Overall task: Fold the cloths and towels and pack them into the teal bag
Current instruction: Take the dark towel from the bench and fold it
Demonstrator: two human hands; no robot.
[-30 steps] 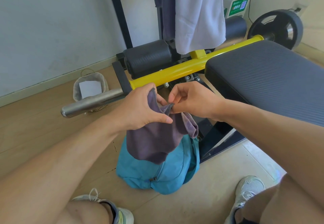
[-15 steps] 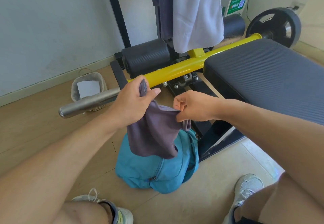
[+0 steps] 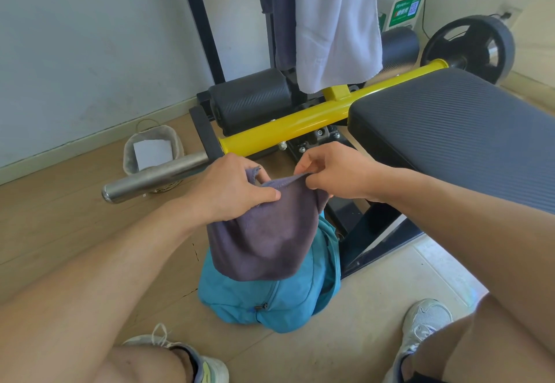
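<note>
Purple cloth (image 3: pixel 264 232), soft and doubled over, hangs just above the teal bag (image 3: pixel 270 295) on the floor. The left hand (image 3: pixel 231 187) grips its top edge, and the right hand (image 3: pixel 333 172) pinches that edge too.

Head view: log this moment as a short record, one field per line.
held item: purple cloth, hanging above the bag
left hand: grips the cloth's upper left edge
right hand: pinches the cloth's top edge
teal bag: on the floor between the feet, partly covered by the cloth
still to fold: white towel and a dark cloth draped on the rack
nearby: bench pad, yellow bar, small basket
</note>
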